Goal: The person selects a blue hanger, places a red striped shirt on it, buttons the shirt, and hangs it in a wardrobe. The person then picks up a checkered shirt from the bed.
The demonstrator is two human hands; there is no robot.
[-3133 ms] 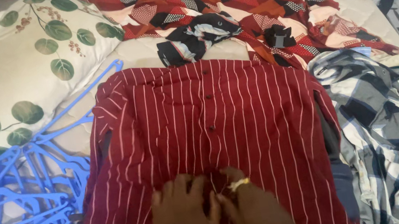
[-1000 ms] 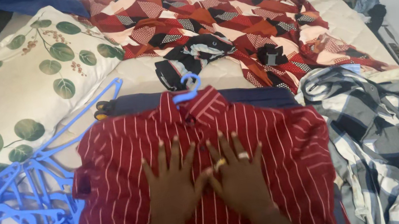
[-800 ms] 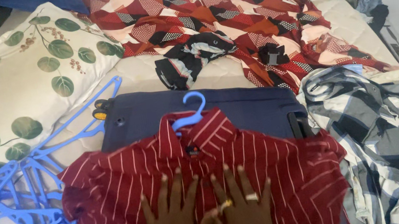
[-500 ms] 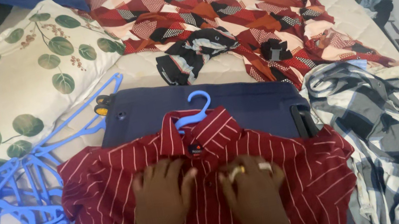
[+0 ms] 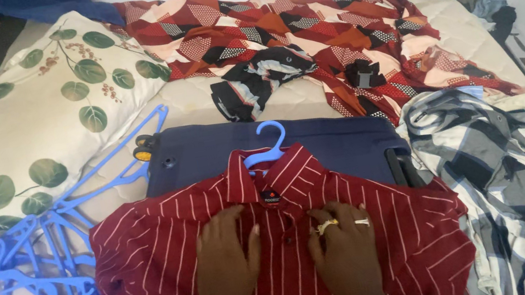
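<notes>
— Where's the red striped shirt (image 5: 281, 252)?
— At six o'clock on the bed (image 5: 196, 98), on a blue hanger (image 5: 266, 147).
— And the hands?
— Left hand (image 5: 229, 261) and right hand (image 5: 347, 251) lie flat on its chest, fingers released, grasping nothing.

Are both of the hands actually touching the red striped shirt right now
Touching. The head view shows the left hand and the right hand lying palm down, flat on the front of the red striped shirt, one on each side of its button line.
</notes>
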